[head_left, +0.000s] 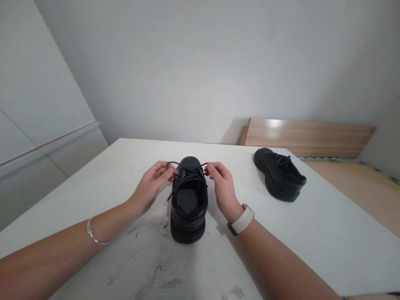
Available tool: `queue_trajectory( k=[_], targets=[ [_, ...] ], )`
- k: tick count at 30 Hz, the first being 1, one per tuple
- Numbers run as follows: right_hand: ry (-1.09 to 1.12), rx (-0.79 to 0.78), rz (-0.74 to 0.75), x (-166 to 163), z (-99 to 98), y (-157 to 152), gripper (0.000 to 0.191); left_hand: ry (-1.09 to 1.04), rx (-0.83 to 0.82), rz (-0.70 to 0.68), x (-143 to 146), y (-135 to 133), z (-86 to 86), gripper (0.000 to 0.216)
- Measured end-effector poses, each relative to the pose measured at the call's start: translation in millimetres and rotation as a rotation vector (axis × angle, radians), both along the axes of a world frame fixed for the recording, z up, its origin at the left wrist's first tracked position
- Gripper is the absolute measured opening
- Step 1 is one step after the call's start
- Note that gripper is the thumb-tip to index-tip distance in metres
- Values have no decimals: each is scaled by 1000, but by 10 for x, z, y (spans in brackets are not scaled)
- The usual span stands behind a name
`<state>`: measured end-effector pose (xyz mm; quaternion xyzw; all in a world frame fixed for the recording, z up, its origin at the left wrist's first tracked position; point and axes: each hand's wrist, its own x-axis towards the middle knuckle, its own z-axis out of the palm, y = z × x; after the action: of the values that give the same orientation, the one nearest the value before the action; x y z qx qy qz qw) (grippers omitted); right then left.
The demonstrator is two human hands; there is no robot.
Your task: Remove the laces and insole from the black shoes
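Observation:
A black lace-up shoe (188, 200) stands on the white table (328, 233), heel toward me and toe pointing away. My left hand (150, 185) pinches a loop of the black shoelace (171, 164) on the shoe's left side. On the right side, my right hand (222, 187) pinches the other lace end (204, 165). The two lace strands cross over the shoe's tongue between my hands. A silver bangle circles my left wrist and a watch with a pale strap sits on my right wrist.
A second black shoe (279, 173) lies on the table at the right, laces tied, apart from my hands. Dark smudges (150, 250) mark the tabletop near me. A wooden bed frame (308, 135) stands behind the table against the white wall.

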<state>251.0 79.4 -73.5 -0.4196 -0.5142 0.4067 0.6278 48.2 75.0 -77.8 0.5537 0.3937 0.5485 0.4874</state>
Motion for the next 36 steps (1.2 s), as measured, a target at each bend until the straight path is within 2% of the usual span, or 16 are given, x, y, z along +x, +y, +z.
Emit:
queue_trajectory(
  k=[3,5,9,12,18,24,26,28,31,34,36],
  targets=[
    [-11,-12,45,-12,-25,14,26,81,12,-44,18,-15,-2,21],
    [13,-10,35,1,-37,41,26,83,25,-21,16,-12,24,21],
    [117,-15,16,45,-18,82,31,-124,-25,17,-27,29,127,25],
    [190,-19,5,66,30,83,33,-256,-104,-9,-69,59,210,24],
    [336,-28,18,158,187,79,36,-330,-171,-81,-115,50,331,17],
    [448,22,57,335,447,11,23,-242,-64,-92,-142,4,379,12],
    [409,65,119,373,504,-28,21,-176,7,-95,-145,-21,363,22],
    [266,92,180,381,506,-52,28,-67,83,-129,-144,-43,336,45],
    [5,85,168,333,391,-24,35,89,136,-178,-128,-51,278,68],
    [-118,34,131,249,194,68,28,169,108,-111,-93,-7,195,65],
    [-134,3,146,200,78,126,25,186,90,-45,-65,41,131,53]
  ],
)
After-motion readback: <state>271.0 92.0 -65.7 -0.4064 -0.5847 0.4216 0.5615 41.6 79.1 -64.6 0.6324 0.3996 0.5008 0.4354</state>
